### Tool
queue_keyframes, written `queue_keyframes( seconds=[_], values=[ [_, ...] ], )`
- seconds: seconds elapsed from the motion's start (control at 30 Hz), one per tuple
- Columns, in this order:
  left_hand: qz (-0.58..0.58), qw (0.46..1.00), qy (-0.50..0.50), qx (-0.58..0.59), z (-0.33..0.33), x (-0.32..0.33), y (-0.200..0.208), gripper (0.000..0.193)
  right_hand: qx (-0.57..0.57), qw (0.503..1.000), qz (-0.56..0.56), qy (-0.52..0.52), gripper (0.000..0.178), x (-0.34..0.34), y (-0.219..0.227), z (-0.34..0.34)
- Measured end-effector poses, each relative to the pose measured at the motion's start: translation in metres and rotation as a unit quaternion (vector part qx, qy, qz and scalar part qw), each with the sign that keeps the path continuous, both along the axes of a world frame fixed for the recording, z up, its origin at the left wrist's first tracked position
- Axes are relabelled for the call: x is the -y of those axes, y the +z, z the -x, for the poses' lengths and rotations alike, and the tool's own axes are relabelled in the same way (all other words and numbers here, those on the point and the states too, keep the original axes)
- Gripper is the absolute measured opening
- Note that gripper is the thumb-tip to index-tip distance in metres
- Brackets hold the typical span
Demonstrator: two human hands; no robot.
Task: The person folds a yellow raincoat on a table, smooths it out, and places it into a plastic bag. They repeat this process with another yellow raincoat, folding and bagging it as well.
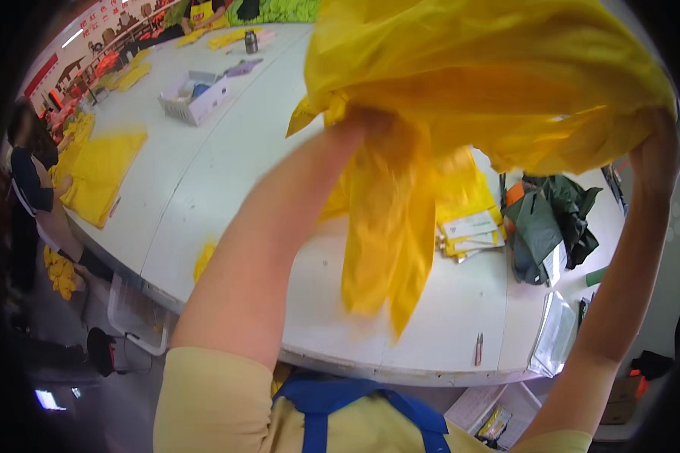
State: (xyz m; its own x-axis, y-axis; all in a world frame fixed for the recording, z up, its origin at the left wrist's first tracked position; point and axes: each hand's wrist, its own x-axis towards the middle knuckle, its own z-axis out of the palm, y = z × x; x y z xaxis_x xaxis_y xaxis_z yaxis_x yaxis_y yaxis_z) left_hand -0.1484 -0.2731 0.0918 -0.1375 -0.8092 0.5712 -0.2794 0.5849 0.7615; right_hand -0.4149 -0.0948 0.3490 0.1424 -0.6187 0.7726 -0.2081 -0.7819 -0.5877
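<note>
A large yellow garment (476, 68) of thin, shiny cloth is held up in front of me, spread between both hands. My left hand (366, 124) is closed on its left part; the fingers are partly covered by cloth and blurred. Out at the right, my right hand (653, 143) grips the other side, its fingertips hidden in the fabric. A loose yellow length hangs below my left hand over the white table (310, 302). Behind it lies a stack of flat yellow packages (468, 219) with white labels.
Right of the stack sits a dark green bundle (536, 226). A pen (478, 349) and a clear plastic sleeve (555, 332) lie near the front edge. Farther off stand a white box (196, 109) and a dark bottle (251, 41). A co-worker (34, 170) handles yellow cloth (102, 177) at left.
</note>
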Motion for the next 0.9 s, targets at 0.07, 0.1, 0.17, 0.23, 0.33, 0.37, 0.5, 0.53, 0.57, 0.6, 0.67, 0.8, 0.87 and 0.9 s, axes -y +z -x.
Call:
queue_keyframes(
  seconds=[0.07, 0.1, 0.17, 0.23, 0.33, 0.37, 0.5, 0.53, 0.57, 0.6, 0.67, 0.8, 0.87, 0.9],
  values=[
    [-0.006, 0.99, 0.056, -0.132, -0.039, 0.03, 0.057, 0.052, -0.034, 0.985, 0.086, -0.148, 0.029, 0.007, -0.023, 0.015],
    [0.001, 0.981, 0.053, -0.187, -0.054, 0.031, 0.085, 0.052, -0.135, 0.952, 0.14, -0.236, 0.03, 0.002, -0.026, 0.024],
    [-0.014, 0.97, 0.025, -0.242, -0.068, 0.026, 0.103, 0.052, -0.266, 0.879, 0.222, -0.327, 0.03, 0.004, -0.046, 0.051],
    [-0.048, 0.977, 0.009, -0.21, -0.069, 0.009, 0.063, 0.053, -0.311, 0.842, 0.289, -0.334, 0.028, 0.03, -0.08, 0.084],
    [-0.002, 0.998, -0.001, 0.059, -0.065, -0.032, -0.076, 0.053, -0.465, 0.711, 0.06, -0.524, 0.054, 0.045, -0.165, 0.156],
    [-0.039, 0.996, -0.048, 0.067, -0.073, -0.059, -0.113, 0.053, -0.46, 0.645, -0.103, -0.601, 0.056, 0.045, -0.199, 0.206],
    [-0.519, 0.694, -0.11, -0.487, -0.158, -0.18, -0.167, 0.043, -0.392, 0.767, -0.268, -0.431, 0.059, 0.053, -0.311, 0.163],
    [-0.524, 0.696, -0.077, -0.486, -0.175, -0.195, -0.176, 0.042, -0.346, 0.784, -0.31, -0.411, 0.059, 0.05, -0.335, 0.136],
    [-0.527, 0.703, -0.051, -0.475, -0.189, -0.208, -0.183, 0.041, -0.314, 0.794, -0.334, -0.4, 0.059, 0.049, -0.362, 0.122],
    [-0.532, 0.709, -0.024, -0.462, -0.201, -0.218, -0.191, 0.04, -0.242, 0.794, -0.406, -0.383, 0.064, 0.045, -0.378, 0.098],
    [-0.54, 0.724, 0.003, -0.43, -0.215, -0.235, -0.198, 0.037, -0.205, 0.765, -0.403, -0.458, 0.084, 0.037, -0.43, 0.081],
    [-0.576, 0.738, 0.018, -0.35, -0.22, -0.265, -0.215, 0.033, -0.037, 0.66, -0.539, -0.522, 0.101, 0.014, -0.522, 0.045],
    [-0.599, 0.746, -0.004, -0.291, -0.211, -0.279, -0.217, 0.031, 0.092, 0.627, -0.571, -0.523, 0.084, 0.007, -0.562, 0.036],
    [-0.608, 0.752, -0.022, -0.254, -0.204, -0.285, -0.216, 0.03, 0.117, 0.645, -0.565, -0.502, 0.078, 0.017, -0.581, 0.048]
  ],
)
